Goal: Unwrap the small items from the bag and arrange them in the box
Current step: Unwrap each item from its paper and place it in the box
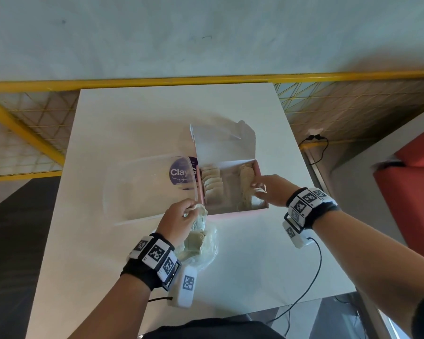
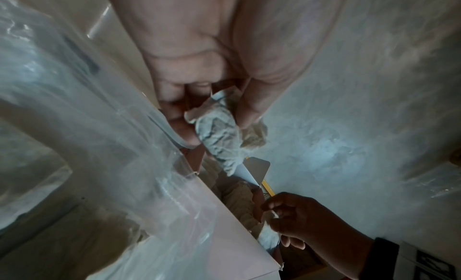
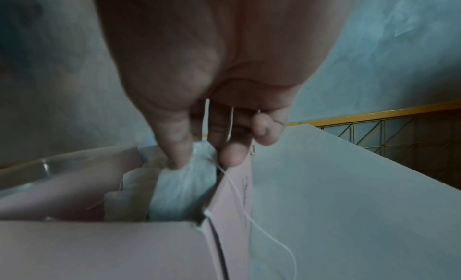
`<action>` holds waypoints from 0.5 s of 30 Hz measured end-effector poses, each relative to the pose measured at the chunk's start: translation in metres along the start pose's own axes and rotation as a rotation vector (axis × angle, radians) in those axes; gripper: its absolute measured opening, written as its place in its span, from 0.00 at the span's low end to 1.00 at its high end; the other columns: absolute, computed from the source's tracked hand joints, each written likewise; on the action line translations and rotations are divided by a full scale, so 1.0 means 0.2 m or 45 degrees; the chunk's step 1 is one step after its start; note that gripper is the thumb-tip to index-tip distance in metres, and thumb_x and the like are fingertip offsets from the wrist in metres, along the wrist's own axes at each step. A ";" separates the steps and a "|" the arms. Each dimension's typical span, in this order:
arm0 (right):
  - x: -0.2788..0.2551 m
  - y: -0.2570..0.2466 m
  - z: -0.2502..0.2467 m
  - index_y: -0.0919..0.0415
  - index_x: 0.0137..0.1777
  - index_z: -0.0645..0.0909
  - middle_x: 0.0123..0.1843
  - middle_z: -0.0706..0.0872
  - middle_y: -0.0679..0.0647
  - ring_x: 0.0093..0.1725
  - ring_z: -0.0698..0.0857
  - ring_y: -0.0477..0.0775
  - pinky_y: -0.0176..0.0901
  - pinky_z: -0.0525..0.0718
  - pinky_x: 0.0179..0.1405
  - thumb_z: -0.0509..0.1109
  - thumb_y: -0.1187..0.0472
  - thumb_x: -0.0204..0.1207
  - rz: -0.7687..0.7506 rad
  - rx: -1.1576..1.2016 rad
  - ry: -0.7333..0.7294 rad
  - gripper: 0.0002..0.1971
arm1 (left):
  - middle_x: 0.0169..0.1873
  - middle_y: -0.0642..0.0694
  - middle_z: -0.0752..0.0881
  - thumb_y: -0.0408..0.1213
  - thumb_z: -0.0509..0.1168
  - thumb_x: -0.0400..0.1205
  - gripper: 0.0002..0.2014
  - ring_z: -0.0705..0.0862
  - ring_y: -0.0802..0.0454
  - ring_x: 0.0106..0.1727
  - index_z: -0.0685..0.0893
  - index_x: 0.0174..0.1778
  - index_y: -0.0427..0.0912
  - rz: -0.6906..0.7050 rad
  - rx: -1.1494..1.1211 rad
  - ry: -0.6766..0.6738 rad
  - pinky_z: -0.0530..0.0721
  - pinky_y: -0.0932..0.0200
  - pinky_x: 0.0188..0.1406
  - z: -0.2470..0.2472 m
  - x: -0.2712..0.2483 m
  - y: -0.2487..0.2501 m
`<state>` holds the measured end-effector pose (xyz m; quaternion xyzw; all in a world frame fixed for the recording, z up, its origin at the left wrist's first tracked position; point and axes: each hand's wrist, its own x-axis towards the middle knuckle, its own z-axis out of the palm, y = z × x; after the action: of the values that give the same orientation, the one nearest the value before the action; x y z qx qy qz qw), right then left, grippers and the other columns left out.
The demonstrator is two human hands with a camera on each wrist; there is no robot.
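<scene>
An open pink box (image 1: 240, 212) stands mid-table with its lid up; pale tea bags (image 1: 212, 184) stand in rows inside. My right hand (image 1: 258, 188) reaches into the box's right row and pinches a white tea bag (image 3: 184, 189) between thumb and fingers at the near right corner. Its string (image 3: 249, 215) trails over the box wall. My left hand (image 1: 190, 212) is at the box's near left corner, gripping a crumpled white packet (image 2: 219, 140). A clear plastic bag (image 1: 203, 250) holding more packets lies under that hand.
A clear plastic tub (image 1: 142, 189) with a purple label stands against the box's left side. The white table (image 1: 255, 265) ends at a yellow railing (image 1: 206, 80) at the far edge. A black cable (image 1: 311, 277) runs off my right wrist.
</scene>
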<state>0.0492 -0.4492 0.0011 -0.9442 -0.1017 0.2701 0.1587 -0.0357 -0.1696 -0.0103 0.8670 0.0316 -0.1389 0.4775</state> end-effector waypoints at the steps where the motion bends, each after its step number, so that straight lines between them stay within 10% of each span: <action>1: -0.01 0.00 0.00 0.52 0.63 0.78 0.60 0.85 0.50 0.52 0.82 0.49 0.43 0.80 0.59 0.69 0.60 0.74 -0.001 0.019 -0.026 0.17 | 0.43 0.52 0.87 0.33 0.62 0.83 0.08 0.82 0.60 0.42 0.86 0.51 0.42 -0.002 -0.001 -0.006 0.72 0.74 0.36 0.00 0.00 0.00; 15: -0.04 -0.05 -0.04 0.57 0.60 0.82 0.61 0.85 0.54 0.60 0.83 0.55 0.44 0.79 0.61 0.70 0.58 0.77 -0.039 -0.248 -0.146 0.13 | 0.39 0.52 0.85 0.32 0.62 0.82 0.07 0.79 0.63 0.37 0.85 0.50 0.41 -0.025 -0.015 -0.005 0.71 0.74 0.32 -0.01 -0.05 -0.03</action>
<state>0.0462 -0.4431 0.0149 -0.9364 -0.1510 0.3102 0.0642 -0.0451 -0.1649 -0.0114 0.8635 0.0399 -0.1451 0.4814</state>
